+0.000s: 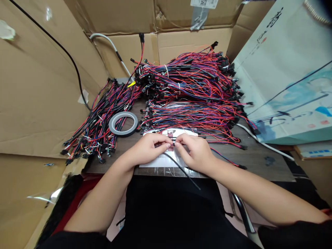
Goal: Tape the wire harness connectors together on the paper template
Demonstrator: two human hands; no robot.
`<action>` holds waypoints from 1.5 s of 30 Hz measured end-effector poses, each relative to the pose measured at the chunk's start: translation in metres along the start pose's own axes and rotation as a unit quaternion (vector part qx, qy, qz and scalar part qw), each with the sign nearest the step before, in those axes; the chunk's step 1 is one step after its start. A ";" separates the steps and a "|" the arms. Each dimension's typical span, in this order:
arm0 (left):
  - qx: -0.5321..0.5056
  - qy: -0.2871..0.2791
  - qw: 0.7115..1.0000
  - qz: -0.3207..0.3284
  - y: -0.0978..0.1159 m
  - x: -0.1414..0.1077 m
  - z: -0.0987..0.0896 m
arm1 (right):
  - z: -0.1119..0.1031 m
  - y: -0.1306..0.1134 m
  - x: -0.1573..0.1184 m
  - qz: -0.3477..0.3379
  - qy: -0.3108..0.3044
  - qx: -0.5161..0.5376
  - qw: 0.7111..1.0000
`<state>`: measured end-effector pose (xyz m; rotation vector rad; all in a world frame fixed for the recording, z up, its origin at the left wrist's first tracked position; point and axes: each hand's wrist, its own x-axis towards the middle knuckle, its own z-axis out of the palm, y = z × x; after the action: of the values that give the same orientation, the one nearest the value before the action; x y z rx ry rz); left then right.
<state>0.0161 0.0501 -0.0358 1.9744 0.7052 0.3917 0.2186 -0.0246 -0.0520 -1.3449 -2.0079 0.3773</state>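
Observation:
My left hand [150,148] and my right hand [195,152] meet above a white printed sheet [147,162] near the table's front edge. Thumb and forefinger are pinched together on each, at a thin dark wire harness whose fine parts between the fingertips are too small to make out. A thin black cable [183,170] runs from beneath my left fingers down past the table edge, its end loose. Red and blue wires [223,157] emerge beyond my right hand and end in a black connector [242,167]. A roll of dark tape [112,128] lies left of my hands.
Bundled wire harnesses [186,79] are heaped at the back, with a flatter row [192,116] before them. Another pile [95,124] covers the table's left side. Cardboard walls [46,86] enclose the left and back; a pale painted bag [290,79] stands right. A white cable [269,146] crosses the table's right.

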 end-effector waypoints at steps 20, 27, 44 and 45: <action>-0.001 0.010 0.998 -0.060 0.006 0.009 0.002 | 0.003 0.007 -0.003 0.001 0.009 0.004 1.000; -0.012 0.018 0.997 -0.077 0.004 0.008 0.001 | 0.002 0.014 -0.002 -0.080 0.001 -0.066 0.995; 0.106 0.042 0.993 0.014 0.002 0.004 0.001 | 0.005 0.014 -0.003 -0.056 -0.032 -0.149 0.987; 0.124 0.045 0.991 0.028 0.002 0.004 0.001 | 0.005 0.014 -0.003 -0.047 -0.045 -0.150 0.987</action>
<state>0.0198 0.0514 -0.0347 2.2256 0.7884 0.4473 0.2254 -0.0205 -0.0642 -1.4258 -2.2625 0.0954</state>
